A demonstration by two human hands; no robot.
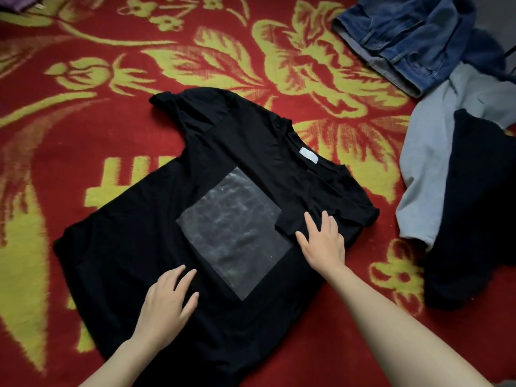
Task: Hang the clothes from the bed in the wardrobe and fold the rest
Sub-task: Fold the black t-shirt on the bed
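Pressing left hand [164,303] and right hand [324,243], fingers straight and spread, flat onto the black T-shirt [125,247].

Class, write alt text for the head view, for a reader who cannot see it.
A black T-shirt with a grey square print lies on a red-and-yellow floral bedspread, the left hand flat on its body, the right hand on a sleeve folded inward. Blue jeans, a grey garment and a dark garment lie to the right.
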